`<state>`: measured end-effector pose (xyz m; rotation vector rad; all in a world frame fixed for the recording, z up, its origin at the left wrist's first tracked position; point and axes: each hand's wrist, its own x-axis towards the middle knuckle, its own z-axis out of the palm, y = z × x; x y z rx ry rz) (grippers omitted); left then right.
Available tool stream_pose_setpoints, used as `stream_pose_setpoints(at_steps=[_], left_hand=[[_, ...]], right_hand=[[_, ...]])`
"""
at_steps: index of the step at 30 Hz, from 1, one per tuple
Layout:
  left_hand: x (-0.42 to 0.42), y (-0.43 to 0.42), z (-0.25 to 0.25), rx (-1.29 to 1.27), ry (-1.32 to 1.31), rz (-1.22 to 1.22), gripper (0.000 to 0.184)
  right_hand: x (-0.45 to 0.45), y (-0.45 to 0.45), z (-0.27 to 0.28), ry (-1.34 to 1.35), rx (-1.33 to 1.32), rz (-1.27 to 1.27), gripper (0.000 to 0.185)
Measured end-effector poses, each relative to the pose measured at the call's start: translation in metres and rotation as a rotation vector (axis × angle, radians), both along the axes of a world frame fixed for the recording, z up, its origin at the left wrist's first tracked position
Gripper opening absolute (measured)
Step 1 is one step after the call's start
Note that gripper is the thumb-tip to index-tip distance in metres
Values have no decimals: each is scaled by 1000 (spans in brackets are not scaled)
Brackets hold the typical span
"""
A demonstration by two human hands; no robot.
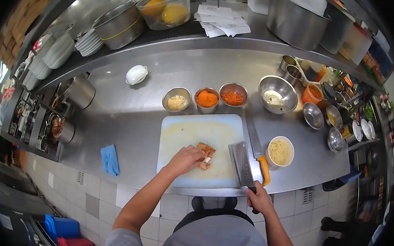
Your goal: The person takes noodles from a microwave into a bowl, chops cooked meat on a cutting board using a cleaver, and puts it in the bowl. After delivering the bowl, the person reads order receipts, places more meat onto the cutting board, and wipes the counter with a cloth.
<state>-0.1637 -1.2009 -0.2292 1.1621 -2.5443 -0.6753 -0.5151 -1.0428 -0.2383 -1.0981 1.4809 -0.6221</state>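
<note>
A piece of browned, cooked-looking meat (pixel 207 152) lies on the white cutting board (pixel 183 126). My left hand (pixel 188 160) is on its left side, with fingers curled against it and partly hiding it. The handle of a cleaver is in my right hand (pixel 259 198), at the board's front right corner. The broad cleaver blade (pixel 241 165) points away from me over the board's right edge. Just right of the board lies a long knife with a yellow handle (pixel 263 169). Next to that handle stands a white tub of pale shreds (pixel 280 151).
Behind the board stand metal bowls holding a pale chopped food (pixel 176 99), orange slices (pixel 206 99) and orange shreds (pixel 233 96). A larger metal bowl (pixel 277 94) sits farther right. A blue cloth (pixel 110 160) lies left. Overhead, a shelf (pixel 166 41) carries pots and plates.
</note>
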Motion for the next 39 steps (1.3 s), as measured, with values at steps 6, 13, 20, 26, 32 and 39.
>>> stream_pose_setpoints(at_steps=[6, 13, 20, 26, 32, 39], left_hand=[[26, 10, 12, -45, 17, 92, 77], [77, 0, -26, -257, -162, -137, 102], [72, -28, -38, -130, -55, -209, 97], [57, -33, -39, -149, 76, -290, 87], [45, -23, -71, -287, -45, -324, 86], [25, -21, -54, -264, -54, -283, 105]], right_hand=[[19, 18, -5, -232, 73, -45, 19], [59, 51, -58, -432, 140, -211, 17], [100, 70, -65, -449, 91, -294, 16], [126, 70, -77, -456, 51, -354, 19], [156, 66, -83, -463, 11, -440, 18], [187, 47, -85, -405, -11, -493, 20]])
